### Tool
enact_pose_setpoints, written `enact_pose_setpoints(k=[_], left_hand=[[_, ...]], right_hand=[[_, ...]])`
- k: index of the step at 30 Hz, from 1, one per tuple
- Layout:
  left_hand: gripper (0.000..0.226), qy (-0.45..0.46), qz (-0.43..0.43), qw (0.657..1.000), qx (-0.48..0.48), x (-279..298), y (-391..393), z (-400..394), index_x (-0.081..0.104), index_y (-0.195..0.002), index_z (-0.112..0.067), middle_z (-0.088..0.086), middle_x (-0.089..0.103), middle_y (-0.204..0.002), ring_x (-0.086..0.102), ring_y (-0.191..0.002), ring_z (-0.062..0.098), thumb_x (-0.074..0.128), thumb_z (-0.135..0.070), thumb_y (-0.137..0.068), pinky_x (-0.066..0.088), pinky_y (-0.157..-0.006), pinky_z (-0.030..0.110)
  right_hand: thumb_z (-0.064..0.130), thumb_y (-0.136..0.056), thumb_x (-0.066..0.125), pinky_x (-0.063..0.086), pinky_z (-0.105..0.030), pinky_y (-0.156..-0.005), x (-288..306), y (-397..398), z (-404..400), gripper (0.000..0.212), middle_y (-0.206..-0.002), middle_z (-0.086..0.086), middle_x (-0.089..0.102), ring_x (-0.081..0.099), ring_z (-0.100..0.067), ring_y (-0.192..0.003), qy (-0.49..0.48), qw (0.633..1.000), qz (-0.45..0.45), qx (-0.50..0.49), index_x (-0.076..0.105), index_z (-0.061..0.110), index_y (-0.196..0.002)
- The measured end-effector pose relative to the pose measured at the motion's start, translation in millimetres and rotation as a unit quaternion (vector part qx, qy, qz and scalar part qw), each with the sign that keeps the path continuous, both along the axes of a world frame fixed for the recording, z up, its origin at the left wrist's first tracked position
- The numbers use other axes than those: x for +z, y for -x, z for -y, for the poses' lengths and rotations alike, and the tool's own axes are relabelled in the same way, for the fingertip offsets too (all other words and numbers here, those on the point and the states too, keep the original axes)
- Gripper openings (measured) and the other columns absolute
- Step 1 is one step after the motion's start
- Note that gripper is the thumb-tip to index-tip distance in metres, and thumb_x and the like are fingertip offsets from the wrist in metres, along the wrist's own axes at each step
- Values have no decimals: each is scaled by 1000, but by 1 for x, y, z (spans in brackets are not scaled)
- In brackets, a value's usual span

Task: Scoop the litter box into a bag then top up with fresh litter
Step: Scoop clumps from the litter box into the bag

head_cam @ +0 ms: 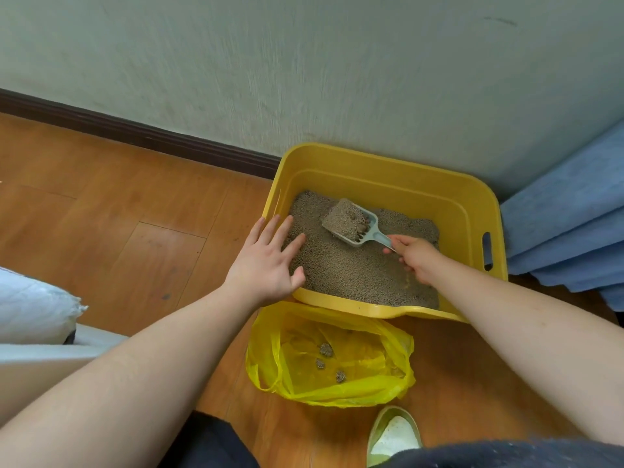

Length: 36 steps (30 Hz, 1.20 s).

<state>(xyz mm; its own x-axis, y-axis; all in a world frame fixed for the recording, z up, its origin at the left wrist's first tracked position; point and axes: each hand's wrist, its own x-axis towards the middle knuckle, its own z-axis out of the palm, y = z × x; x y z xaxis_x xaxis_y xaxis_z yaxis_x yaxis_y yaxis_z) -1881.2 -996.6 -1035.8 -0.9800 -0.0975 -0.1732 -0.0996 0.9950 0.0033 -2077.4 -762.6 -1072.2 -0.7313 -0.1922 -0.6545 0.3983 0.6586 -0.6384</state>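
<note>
A yellow litter box [381,179] stands against the wall, filled with grey-brown litter [354,268]. My right hand [417,256] grips the handle of a pale grey scoop [349,222], which is lifted over the litter and loaded with litter and brown clumps. My left hand [266,261] lies with straight, spread fingers on the box's left front corner, its fingertips over the litter. In front of the box an open yellow plastic bag [329,358] lies on the floor with three clumps inside.
Wooden floor [118,214] stretches to the left, with a dark baseboard along the wall. A white sack [33,309] sits at the left edge. Blue folded fabric [567,228] lies right of the box. A green-white shoe [393,435] is near the bag.
</note>
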Motion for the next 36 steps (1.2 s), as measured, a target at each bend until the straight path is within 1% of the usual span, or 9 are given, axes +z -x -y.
enact_pose_setpoints(k=[2,5,9,13,18,24,28,33,36], left_hand=[[78,0,-5,1000,1,-1,0,0,30,-153,-25,13,13,-163,6,-150,32,11,-58,-85,-2,-121,49],[78,7,4,1000,-1,-3,0,0,27,-154,-26,12,11,-163,5,-150,31,10,-59,-85,-2,-121,49],[78,5,-1,1000,-1,-2,0,0,29,-153,-26,13,12,-163,6,-150,31,11,-59,-85,-3,-121,49],[82,12,8,1000,-2,-1,0,0,26,-154,-27,12,9,-164,3,-150,30,6,-60,-82,-4,-121,48],[85,20,15,1000,0,0,0,0,24,-154,-28,11,7,-164,2,-151,29,1,-61,-80,-3,-121,48],[87,16,15,1000,2,0,-1,-1,24,-154,-27,12,7,-164,1,-151,29,1,-61,-78,-4,-121,48],[88,18,19,1000,2,1,0,0,21,-155,-27,12,6,-164,0,-151,29,-2,-61,-77,-4,-121,48],[86,13,4,1000,6,-3,0,1,27,-154,-26,12,12,-163,4,-150,29,3,-61,-79,-3,-121,48],[85,15,3,1000,6,-4,0,2,27,-154,-26,12,12,-163,5,-150,29,3,-62,-80,-2,-122,48]], right_hand=[[22,-101,47,28,-21,-49,5,-2,-14,31,-87,7,67,34,-10,-59,-5,1000,-5,5,56,19,-130],[21,-101,45,31,-17,-44,16,-9,-33,30,-88,5,67,34,-9,-58,-9,999,-21,24,57,17,-129],[19,-102,43,32,-21,-56,27,-18,-54,30,-93,0,66,40,-10,-62,-4,997,-53,48,57,14,-128],[19,-102,43,33,-22,-58,34,-23,-72,30,-89,1,67,41,-10,-63,-1,997,-66,44,58,15,-128],[19,-102,44,32,-19,-51,43,-29,-81,30,-89,0,66,35,-9,-60,18,998,-60,19,58,14,-128],[19,-102,44,32,-13,-44,53,-36,-79,30,-89,0,64,35,-8,-59,42,998,-53,-3,57,16,-128],[19,-101,44,31,-16,-48,57,-38,-76,29,-89,1,64,35,-8,-59,51,998,-47,-4,57,17,-127],[20,-101,45,31,-20,-51,58,-36,-83,28,-91,0,67,36,-9,-60,28,998,-60,21,60,19,-125],[20,-101,45,31,-21,-52,57,-37,-86,28,-91,0,67,36,-10,-61,17,997,-68,35,61,20,-124]])
